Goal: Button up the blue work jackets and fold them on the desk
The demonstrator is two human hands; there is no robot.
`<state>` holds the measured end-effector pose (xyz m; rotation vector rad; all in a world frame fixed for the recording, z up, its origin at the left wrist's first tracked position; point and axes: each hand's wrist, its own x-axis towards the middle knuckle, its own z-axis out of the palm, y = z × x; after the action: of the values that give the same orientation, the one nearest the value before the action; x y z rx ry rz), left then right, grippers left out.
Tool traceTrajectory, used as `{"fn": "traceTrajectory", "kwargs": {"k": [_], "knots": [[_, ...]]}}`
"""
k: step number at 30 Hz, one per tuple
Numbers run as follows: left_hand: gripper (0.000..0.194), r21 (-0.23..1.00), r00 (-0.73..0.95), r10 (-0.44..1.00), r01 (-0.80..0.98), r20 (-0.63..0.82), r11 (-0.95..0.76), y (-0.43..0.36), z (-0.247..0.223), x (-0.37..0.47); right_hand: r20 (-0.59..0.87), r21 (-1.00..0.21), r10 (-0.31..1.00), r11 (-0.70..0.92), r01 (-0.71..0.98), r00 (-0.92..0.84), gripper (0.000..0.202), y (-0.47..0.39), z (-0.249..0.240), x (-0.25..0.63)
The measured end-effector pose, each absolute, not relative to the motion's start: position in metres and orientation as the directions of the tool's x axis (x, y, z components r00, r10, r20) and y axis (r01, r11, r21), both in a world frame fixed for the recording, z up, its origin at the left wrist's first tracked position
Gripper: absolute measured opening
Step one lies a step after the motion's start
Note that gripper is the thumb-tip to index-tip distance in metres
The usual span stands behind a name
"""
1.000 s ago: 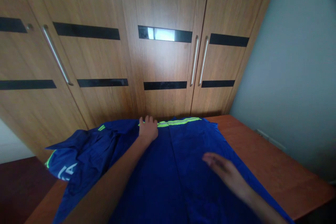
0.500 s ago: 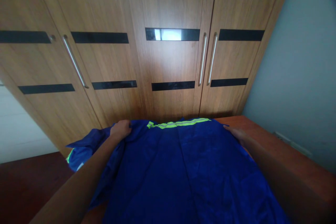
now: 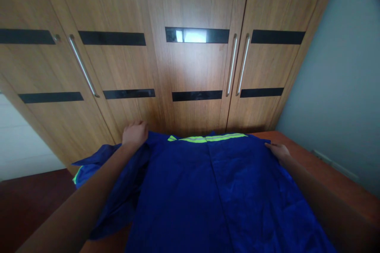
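A blue garment (image 3: 190,189) with a yellow-green reflective strip (image 3: 213,138) along its far part is spread across the lower middle of the view. My left hand (image 3: 135,133) is closed on the cloth at its far left. At the far right corner my right hand (image 3: 277,150) pinches the edge of the same garment. Left of my left forearm, a bunched part of the blue cloth (image 3: 101,156) hangs over the side, with a bit of reflective strip showing.
Behind the garment stands a wooden wardrobe (image 3: 192,67) with metal handles and black strips. The reddish-brown surface (image 3: 299,158) under the garment shows at the right, beside a grey-blue wall (image 3: 335,99). Dark red floor (image 3: 35,201) lies at the lower left.
My right hand has moved to the right with the garment's corner. My left hand is slightly higher, and the cloth between the hands looks more stretched.
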<state>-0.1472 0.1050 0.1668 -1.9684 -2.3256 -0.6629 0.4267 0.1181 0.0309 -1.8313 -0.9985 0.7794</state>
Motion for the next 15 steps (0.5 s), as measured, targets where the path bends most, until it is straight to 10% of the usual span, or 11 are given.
{"fn": "traceTrajectory", "kwargs": {"k": [15], "knots": [[0.041,0.77,-0.253,0.967,0.615,-0.008,0.167,0.064,0.092,-0.113,-0.212,-0.897,0.883,-0.346,0.274,0.42,0.014,0.109,0.019,0.444]]}}
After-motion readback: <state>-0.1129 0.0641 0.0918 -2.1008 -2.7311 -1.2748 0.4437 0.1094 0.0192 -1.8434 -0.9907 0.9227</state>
